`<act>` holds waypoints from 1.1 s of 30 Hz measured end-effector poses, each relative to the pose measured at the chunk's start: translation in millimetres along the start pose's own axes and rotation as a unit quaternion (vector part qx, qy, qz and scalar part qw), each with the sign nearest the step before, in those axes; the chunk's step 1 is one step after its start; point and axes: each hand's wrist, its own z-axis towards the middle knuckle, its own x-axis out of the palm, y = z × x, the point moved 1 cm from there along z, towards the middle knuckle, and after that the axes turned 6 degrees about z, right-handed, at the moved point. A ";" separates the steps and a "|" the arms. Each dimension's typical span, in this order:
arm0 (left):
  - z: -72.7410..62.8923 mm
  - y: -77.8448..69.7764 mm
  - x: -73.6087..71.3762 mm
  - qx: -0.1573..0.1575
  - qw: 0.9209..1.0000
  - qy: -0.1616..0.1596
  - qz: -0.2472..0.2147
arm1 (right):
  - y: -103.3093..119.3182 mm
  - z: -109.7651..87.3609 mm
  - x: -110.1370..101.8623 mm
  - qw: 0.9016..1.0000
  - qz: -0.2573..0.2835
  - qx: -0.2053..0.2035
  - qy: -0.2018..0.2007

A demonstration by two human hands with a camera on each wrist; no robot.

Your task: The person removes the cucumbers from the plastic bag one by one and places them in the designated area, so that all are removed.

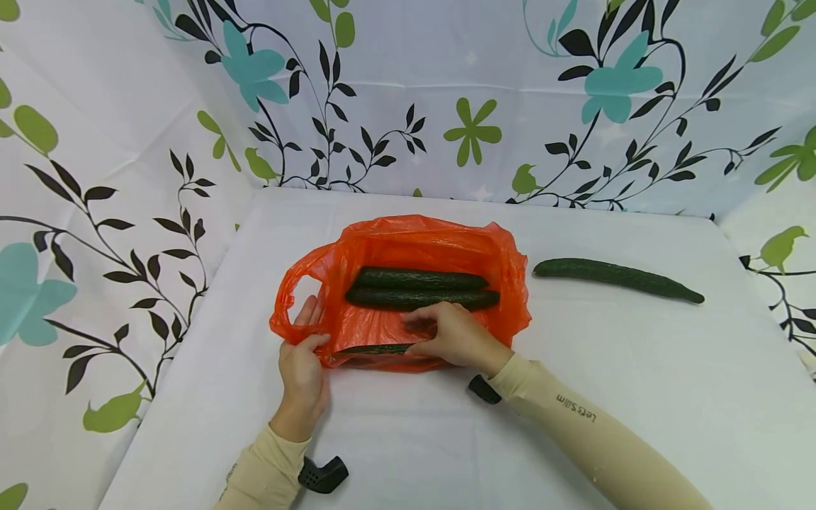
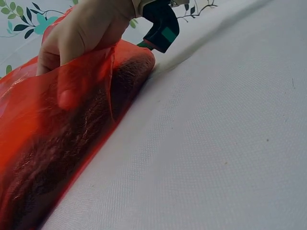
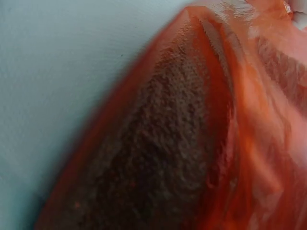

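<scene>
A thin red plastic bag [image 1: 376,327] lies spread open on the table. Two cucumbers [image 1: 421,289] rest side by side along its far part. A third cucumber [image 1: 376,349] lies inside the near wall, its dark shape [image 3: 148,143] showing through the film in the right wrist view. My right hand [image 1: 455,336] reaches into the bag and grips this near cucumber, with the thumb behind the red film in the left wrist view. At the bag's left end, my left hand [image 1: 302,375] pinches the edge beside the handle loop, the fingers partly covered by the bag.
Another cucumber [image 1: 618,278] lies on the white table [image 1: 637,354], right of the bag. Black devices show beside the wrists, one by the left sleeve [image 1: 324,474] and one by the right [image 1: 484,389]. A patterned curtain [image 1: 408,92] hangs behind the table.
</scene>
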 end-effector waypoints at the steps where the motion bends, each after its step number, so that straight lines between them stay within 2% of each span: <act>1: -0.3 -0.2 -0.1 0.002 1.000 0.002 -0.001 | -0.1 -0.3 0.7 1.000 -0.008 -0.002 0.000; 7: -0.7 -1.1 -1.5 -0.003 1.000 0.012 0.004 | -1.5 -1.2 5.7 0.999 -0.048 -0.007 0.009; 20: -1.1 -0.1 -1.6 -0.001 1.000 0.011 0.006 | 2.4 -4.8 12.2 0.996 -0.089 -0.016 0.009; 33: -1.3 0.2 -0.6 0.004 1.000 0.012 0.006 | -1.0 -5.8 17.1 0.994 -0.106 -0.022 0.000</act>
